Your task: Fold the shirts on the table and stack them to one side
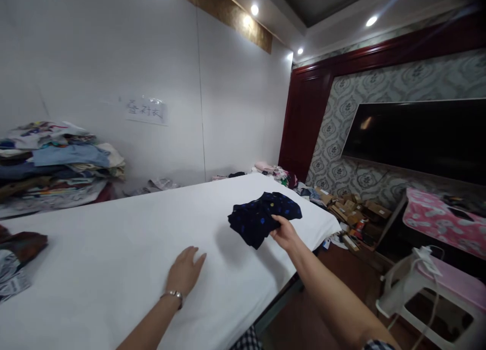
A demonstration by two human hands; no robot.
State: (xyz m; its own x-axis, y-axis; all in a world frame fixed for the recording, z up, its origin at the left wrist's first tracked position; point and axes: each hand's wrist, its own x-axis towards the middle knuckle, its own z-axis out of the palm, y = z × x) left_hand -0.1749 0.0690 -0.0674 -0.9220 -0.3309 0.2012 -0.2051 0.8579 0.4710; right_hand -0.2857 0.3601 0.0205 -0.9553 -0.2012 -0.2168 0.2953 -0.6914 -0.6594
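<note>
A dark navy garment [261, 216] with small blue and yellow spots hangs a little above the white-covered table [125, 249], casting a shadow on it. It looks folded, but its kind cannot be made out. My right hand [284, 232] is closed on its near right edge, thumb on top. To the left, my left hand [185, 271] is over the white cloth with its thumb apart from the fingers, holding nothing. A silver bracelet [173, 295] circles the left wrist. Whether that palm touches the cloth is unclear.
A tall pile of folded clothes [64, 160] stands at the far left. Brown and grey fabric [23, 249] lies on the table's left end. More clothes [271, 170] lie beyond the far edge. Cardboard boxes [353, 213] and a white stool [429, 284] stand to the right.
</note>
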